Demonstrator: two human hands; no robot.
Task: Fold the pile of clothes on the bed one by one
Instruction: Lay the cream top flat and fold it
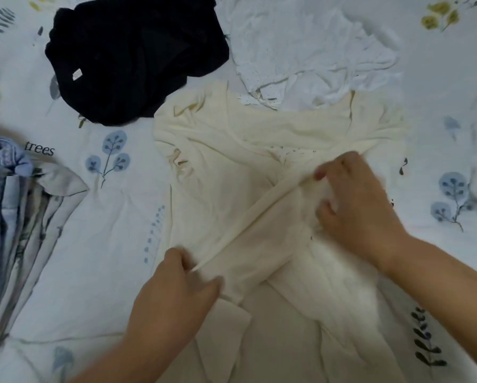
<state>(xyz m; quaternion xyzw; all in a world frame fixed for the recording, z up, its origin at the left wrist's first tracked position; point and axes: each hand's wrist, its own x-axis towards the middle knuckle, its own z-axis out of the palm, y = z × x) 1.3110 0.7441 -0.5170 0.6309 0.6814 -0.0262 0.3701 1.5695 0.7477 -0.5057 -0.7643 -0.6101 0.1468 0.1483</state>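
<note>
A cream long-sleeved garment (231,150) lies spread across the middle of the bed, one sleeve drawn diagonally over its body. My left hand (173,294) pinches the cuff end of that sleeve at the lower middle. My right hand (356,205) grips bunched cream fabric higher up on the right, fingers curled into the cloth. A crumpled black garment (137,51) sits at the upper left, and a rumpled white dotted garment (309,48) at the upper right, its lower edge touching the cream one.
The bed sheet (93,244) is white with blue tree and yellow flower prints. A folded blue-and-grey striped cloth (13,217) lies at the left edge. My forearms come in from the bottom of the view.
</note>
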